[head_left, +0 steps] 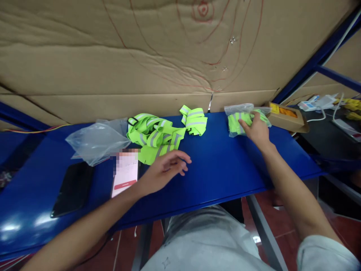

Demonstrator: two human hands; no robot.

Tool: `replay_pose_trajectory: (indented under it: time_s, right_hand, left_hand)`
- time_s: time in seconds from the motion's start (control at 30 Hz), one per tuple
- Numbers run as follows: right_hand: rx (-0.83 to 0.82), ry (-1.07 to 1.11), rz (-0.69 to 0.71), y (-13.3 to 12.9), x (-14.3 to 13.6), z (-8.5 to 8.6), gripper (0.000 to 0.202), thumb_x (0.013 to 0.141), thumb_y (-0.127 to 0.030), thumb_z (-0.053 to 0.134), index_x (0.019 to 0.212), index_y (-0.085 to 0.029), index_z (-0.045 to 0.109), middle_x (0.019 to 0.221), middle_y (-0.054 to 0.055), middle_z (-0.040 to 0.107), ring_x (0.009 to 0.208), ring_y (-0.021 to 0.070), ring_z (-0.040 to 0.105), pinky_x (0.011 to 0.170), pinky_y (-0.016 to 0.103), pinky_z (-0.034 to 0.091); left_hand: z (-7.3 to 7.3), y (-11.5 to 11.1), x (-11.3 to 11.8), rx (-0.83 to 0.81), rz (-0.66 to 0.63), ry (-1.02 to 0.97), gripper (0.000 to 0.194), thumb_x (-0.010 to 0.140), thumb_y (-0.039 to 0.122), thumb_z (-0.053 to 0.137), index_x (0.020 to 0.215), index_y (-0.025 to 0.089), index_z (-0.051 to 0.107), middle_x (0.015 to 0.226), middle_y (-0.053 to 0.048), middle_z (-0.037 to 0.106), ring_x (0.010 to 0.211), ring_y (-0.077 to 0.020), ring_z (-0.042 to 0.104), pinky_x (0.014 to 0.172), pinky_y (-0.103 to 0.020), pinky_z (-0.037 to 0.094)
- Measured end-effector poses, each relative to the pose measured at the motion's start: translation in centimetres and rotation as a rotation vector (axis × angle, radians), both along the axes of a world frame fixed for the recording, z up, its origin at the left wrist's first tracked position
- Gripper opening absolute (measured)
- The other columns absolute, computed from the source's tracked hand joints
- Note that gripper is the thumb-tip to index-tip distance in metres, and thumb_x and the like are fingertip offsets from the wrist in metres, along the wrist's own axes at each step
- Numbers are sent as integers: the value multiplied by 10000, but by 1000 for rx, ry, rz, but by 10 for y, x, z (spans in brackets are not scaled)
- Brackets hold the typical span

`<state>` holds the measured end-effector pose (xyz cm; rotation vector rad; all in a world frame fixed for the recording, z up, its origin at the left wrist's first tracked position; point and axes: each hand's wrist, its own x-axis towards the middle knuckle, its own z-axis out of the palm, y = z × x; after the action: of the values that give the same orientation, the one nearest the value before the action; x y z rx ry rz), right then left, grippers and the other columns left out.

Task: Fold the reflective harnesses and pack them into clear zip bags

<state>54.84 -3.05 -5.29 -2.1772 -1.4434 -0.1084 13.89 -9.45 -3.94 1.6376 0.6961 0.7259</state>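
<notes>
My right hand (257, 131) rests on a clear plastic bag (239, 109) with folded neon-yellow reflective straps (236, 122) inside; its thumb and fingers are bent round the bag's contents. Near the middle of the table my left hand (169, 165) hovers with nothing in it, its fingers loosely curled and apart. Just beyond that hand lies a loose heap of neon reflective strap (155, 133) with grey stripes and a black buckle. A smaller folded bundle of the same strap (195, 120) sits between the heap and the bag.
Empty clear bags (97, 139) lie left of the heap. A lit phone (125, 173) and a dark phone (73, 188) are on the blue table (214, 165). An open cardboard box (287, 116) stands at the right end. A cardboard sheet (158, 75) walls the back.
</notes>
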Motion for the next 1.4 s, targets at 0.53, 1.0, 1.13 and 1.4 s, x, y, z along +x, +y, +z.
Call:
replay_pose_trajectory:
  time_s: [0.53,1.0,1.13,1.4]
  right_hand:
    - [187,-361,725,-11,-43,-25,344,1091,-351,452,1229,-154,698,1283,141,698,1226,319,598,1052,486,387]
    - [47,-160,1186,-42,-218,-8,633,1078,-555,487,1488,-73,518,1448,199,631,1324,331,582,1086,466,439]
    - [-283,-22,1056,-21,-253,3,685,975,-547,685,1430,-54,546,1432,243,614,1325,389,574,1090,516,443]
    - [-299,-23,1096,-57,-208,7,485,861,-199,757,1309,-128,585,1376,175,588,1259,340,579,1022,471,483]
  left_hand:
    - [31,44,-194,565,702,1504,402,986,433,499,1258,221,706,1140,-86,781,1072,-370,743,987,-556,578]
    - [23,59,-120,703,601,1136,439,1021,367,504,1398,162,594,1416,-139,653,1287,-296,639,1130,-472,515]
    - [22,45,-100,713,226,1012,337,1019,434,540,1240,210,660,1293,-99,724,1196,-283,694,1083,-453,551]
    - [9,14,-51,575,111,930,602,954,458,716,1467,274,460,1474,-105,623,1282,-329,666,1070,-488,556]
